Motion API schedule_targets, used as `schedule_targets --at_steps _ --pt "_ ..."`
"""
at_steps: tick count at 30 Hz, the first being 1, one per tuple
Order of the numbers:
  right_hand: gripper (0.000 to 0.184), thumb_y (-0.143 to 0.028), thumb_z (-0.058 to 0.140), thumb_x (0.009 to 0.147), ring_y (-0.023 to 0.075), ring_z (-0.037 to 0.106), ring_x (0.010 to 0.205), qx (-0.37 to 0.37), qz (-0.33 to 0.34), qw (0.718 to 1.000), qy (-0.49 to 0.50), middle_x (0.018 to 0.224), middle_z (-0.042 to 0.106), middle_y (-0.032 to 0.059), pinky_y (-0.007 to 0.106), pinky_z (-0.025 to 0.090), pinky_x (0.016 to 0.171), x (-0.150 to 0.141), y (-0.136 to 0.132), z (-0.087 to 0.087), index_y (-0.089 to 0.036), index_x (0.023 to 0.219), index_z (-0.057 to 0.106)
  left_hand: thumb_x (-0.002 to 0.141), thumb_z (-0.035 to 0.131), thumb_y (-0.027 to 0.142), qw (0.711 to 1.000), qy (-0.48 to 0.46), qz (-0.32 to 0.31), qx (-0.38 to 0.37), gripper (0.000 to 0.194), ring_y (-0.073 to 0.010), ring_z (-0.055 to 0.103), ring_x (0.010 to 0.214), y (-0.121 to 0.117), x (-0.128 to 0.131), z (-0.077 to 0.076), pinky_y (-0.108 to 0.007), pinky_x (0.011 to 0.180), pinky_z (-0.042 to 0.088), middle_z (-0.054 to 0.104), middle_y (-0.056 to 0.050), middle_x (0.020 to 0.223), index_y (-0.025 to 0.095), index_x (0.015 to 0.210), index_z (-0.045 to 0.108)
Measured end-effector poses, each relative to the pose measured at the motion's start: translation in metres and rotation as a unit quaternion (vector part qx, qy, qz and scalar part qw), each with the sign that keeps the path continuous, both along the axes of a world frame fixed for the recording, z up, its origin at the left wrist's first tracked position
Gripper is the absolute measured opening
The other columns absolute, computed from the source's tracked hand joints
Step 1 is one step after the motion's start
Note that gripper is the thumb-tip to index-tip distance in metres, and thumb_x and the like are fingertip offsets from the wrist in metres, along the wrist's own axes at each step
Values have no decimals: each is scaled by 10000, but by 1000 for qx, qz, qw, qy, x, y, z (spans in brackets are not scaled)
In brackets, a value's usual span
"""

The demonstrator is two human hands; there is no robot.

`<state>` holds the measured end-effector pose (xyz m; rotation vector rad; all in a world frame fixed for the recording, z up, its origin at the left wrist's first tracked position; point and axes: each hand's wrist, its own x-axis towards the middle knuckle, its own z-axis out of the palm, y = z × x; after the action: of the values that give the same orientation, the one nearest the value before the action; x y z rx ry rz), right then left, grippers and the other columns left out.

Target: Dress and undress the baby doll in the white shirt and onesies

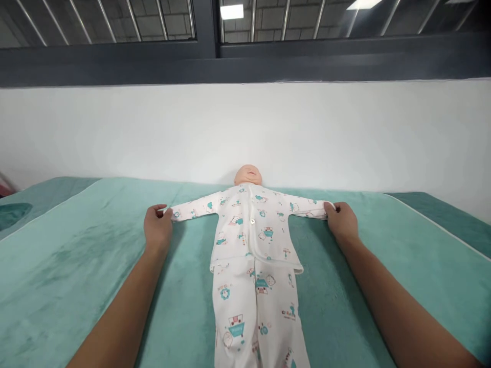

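Observation:
A baby doll [248,175] lies on its back on a teal blanket [76,266], head toward the wall. It wears a white printed shirt [249,225] with both sleeves stretched straight out, and matching printed trousers [253,312]. My left hand [157,227] pinches the cuff of the sleeve on the left. My right hand [341,221] grips the cuff of the sleeve on the right. Both hands rest on the blanket with fingers closed on the fabric.
A white wall [245,133] rises just behind the doll's head, with a dark window frame [245,59] above it. A darker teal cover [452,220] shows at the right and left edges beyond the blanket.

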<state>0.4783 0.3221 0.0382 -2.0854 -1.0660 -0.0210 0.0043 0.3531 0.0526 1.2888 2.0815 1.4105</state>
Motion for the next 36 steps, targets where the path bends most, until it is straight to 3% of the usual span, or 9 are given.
schedule_targets --at_steps 4,7,10,12,15,19,24,29,36 --pt "353 -427 525 776 250 550 886 31 8 999 -28 1037 606 146 383 427 833 -10 -8 4 -147 975 604 740 499 168 990 138 -5 20 415 -255 509 1075 -6 1 -3 -393 963 418 525 -118 1119 156 1146 581" --pt "477 -424 553 787 291 515 1106 113 62 990 -62 1221 543 186 441 386 985 -43 -32 13 -121 1155 570 779 428 128 981 178 -19 75 418 -264 443 1199 -30 14 0 -396 1025 384 493 -119 1231 173 1170 569" --pt "542 -478 483 880 272 451 1270 132 227 965 -3 1385 488 140 438 375 1048 -98 -75 20 -179 1333 479 804 366 94 963 175 -147 140 453 -212 470 1221 -63 36 1 -349 1033 403 526 -81 1273 195 1208 543" --pt "575 -513 451 913 265 384 1353 59 334 938 67 1488 406 81 451 332 1099 -134 -109 20 -246 1420 406 793 353 64 937 155 -286 126 508 -178 497 1221 -87 49 -2 -327 1051 393 561 -40 1295 223 1239 538" --pt "609 -518 413 935 269 405 1348 -24 384 913 137 1489 414 57 475 339 1097 -167 -160 16 -282 1486 304 819 351 73 913 99 -392 56 476 -171 583 1101 -126 61 -7 -336 998 435 654 -16 1178 240 1209 568" --pt "510 -486 483 911 260 503 1251 5 350 921 171 1390 521 62 434 419 1028 -178 -222 13 -273 1375 462 918 383 215 932 14 -360 41 277 -182 614 982 -190 58 -9 -335 888 486 672 -47 1062 208 1059 621" --pt "316 -371 635 836 196 585 1037 28 392 910 131 1158 607 51 309 473 895 -193 -274 12 -243 1121 593 940 457 359 897 40 -435 72 290 -199 582 1027 -260 49 -13 -358 910 477 611 -77 1109 242 1152 615" --pt "258 -438 565 886 137 529 695 24 358 927 106 741 569 -17 247 430 653 -204 -280 13 -201 784 546 872 583 397 896 150 -410 83 390 -239 564 1032 -281 66 -17 -416 890 486 586 -86 1118 273 1241 564" --pt "235 -410 481 926 145 529 715 113 349 914 173 763 537 -4 244 442 661 -201 -298 16 -214 796 482 944 438 269 899 232 -346 133 228 -192 563 836 -287 100 -2 -330 726 490 552 -63 910 231 1079 619"
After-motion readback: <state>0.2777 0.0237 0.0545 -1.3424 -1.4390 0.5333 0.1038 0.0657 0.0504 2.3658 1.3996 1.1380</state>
